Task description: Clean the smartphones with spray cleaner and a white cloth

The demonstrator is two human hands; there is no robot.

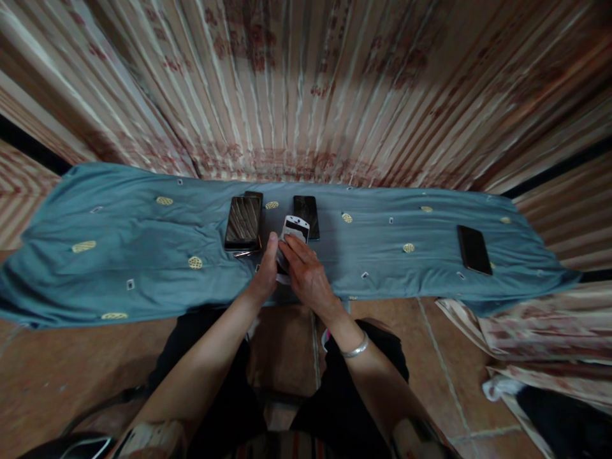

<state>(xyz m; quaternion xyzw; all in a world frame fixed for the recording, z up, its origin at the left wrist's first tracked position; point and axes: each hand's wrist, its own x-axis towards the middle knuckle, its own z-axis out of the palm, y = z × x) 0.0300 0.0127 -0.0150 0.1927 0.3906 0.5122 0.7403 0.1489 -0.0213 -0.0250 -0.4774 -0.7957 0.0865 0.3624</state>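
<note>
A white-framed phone (pixel 297 223) with a dark screen is held over the cloth-covered table, its top end showing past my fingers. My left hand (pixel 266 273) is closed around its left side, with the thumb pointing up. Across its face lie the fingers of my right hand (pixel 306 268), pressed together; something greyish shows under them, which I cannot make out. Just beyond, a dark phone (pixel 306 213) lies flat on the cloth. To the left sits a stack of phones (pixel 243 223), with a glossy dark one on top. The lower part of the held phone is hidden.
A blue-green patterned cloth (pixel 382 274) covers the long narrow table. Another dark phone (pixel 473 249) lies towards its right end. Behind the table hangs a pleated floral curtain (pixel 306 95). My legs are at the front edge, above a tiled floor (pixel 282 357).
</note>
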